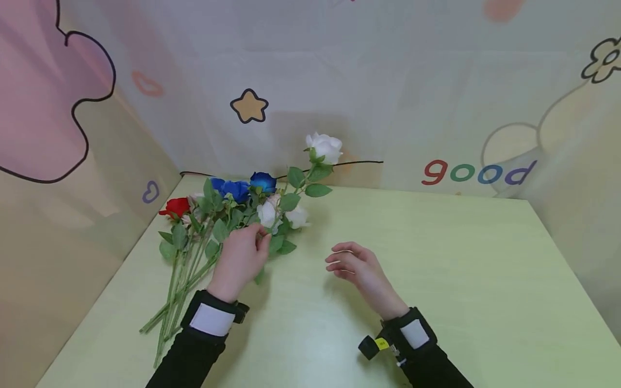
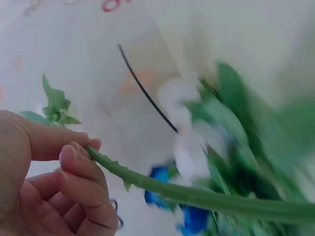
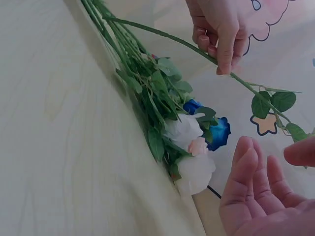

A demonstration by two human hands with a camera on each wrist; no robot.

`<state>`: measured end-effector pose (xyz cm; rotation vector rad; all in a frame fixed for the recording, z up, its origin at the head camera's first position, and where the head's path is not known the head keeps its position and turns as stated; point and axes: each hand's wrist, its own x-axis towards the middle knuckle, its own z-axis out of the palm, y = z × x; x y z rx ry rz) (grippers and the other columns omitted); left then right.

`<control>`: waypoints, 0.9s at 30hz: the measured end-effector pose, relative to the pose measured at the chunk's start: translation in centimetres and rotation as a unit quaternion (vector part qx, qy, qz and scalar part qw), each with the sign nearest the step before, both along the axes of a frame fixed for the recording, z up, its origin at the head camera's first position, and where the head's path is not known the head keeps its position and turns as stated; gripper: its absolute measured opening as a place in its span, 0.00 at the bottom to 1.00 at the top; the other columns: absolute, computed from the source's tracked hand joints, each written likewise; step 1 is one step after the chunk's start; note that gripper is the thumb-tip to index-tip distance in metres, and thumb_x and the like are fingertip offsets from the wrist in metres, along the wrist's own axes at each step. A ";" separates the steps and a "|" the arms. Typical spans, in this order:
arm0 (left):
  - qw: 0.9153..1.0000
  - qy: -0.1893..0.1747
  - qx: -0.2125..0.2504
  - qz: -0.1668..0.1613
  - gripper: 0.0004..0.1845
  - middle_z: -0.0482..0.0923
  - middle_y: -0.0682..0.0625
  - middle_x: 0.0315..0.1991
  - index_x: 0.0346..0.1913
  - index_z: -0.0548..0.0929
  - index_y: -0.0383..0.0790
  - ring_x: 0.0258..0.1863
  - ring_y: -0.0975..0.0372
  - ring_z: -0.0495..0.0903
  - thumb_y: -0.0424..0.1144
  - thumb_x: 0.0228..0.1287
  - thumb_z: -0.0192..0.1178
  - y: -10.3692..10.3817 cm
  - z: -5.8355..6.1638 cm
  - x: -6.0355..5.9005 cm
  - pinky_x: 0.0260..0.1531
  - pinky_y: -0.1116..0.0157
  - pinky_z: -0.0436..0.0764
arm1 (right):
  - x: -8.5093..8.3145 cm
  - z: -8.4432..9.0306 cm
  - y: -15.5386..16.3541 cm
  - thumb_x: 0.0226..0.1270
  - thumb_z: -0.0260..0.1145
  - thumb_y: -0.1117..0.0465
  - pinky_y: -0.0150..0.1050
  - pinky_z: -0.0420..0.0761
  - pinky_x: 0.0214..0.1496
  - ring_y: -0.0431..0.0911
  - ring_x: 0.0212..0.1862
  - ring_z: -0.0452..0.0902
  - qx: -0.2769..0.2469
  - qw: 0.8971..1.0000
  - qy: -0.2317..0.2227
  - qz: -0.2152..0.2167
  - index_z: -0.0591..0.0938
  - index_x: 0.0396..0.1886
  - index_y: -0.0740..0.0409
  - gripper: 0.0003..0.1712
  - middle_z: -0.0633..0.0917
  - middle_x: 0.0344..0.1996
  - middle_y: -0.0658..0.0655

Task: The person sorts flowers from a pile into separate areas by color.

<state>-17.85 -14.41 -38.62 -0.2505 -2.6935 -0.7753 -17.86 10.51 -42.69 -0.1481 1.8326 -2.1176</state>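
Note:
My left hand pinches the green stem of a white rose between thumb and fingertips. That rose stands up above the others in the head view, tilted to the right, with leaves below its bloom. Beneath and beside the left hand lies a bunch of roses: a red rose, blue roses and pale ones, among them a white rose. My right hand hovers to the right of the bunch, fingers loosely bent and holding nothing.
The pale table bears the bunch on its left side, the bare stems crossing toward the near left edge. A printed cloth backdrop rises behind the table and along both sides.

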 end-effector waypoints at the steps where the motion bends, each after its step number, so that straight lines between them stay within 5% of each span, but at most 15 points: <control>1: 1.000 -0.003 0.012 -0.008 0.05 0.76 0.50 0.18 0.34 0.81 0.36 0.14 0.65 0.69 0.34 0.63 0.57 0.7 0.1 -0.3 0.16 0.68 0.68 | -0.1 0.1 0.4 0.69 0.55 0.59 0.42 0.79 0.52 0.48 0.41 0.81 0.007 1.000 0.004 -0.004 0.73 0.49 0.61 0.14 0.82 0.41 0.59; 12: 0.981 -0.072 0.157 -0.090 0.06 0.74 0.52 0.19 0.36 0.82 0.38 0.15 0.64 0.67 0.38 0.64 0.57 6.9 0.0 -1.7 0.16 0.69 0.67 | -0.9 0.6 3.5 0.70 0.54 0.57 0.36 0.77 0.40 0.47 0.35 0.73 0.081 0.994 0.039 -0.063 0.74 0.49 0.59 0.13 0.79 0.41 0.61; 21: 0.940 -0.155 0.263 -0.152 0.08 0.77 0.48 0.22 0.40 0.80 0.38 0.19 0.60 0.77 0.39 0.66 0.56 7.8 -0.9 -2.5 0.21 0.66 0.74 | -1.3 0.7 4.1 0.71 0.54 0.56 0.36 0.77 0.42 0.49 0.39 0.75 0.092 0.993 0.050 -0.053 0.73 0.51 0.60 0.15 0.80 0.42 0.59; 27: 0.921 -0.184 0.298 -0.174 0.10 0.77 0.48 0.23 0.42 0.79 0.37 0.20 0.61 0.77 0.41 0.67 0.55 7.7 -1.4 -2.8 0.24 0.66 0.78 | -1.1 0.4 4.0 0.71 0.54 0.54 0.36 0.75 0.41 0.51 0.41 0.76 0.109 0.993 0.040 0.009 0.74 0.51 0.60 0.17 0.81 0.43 0.59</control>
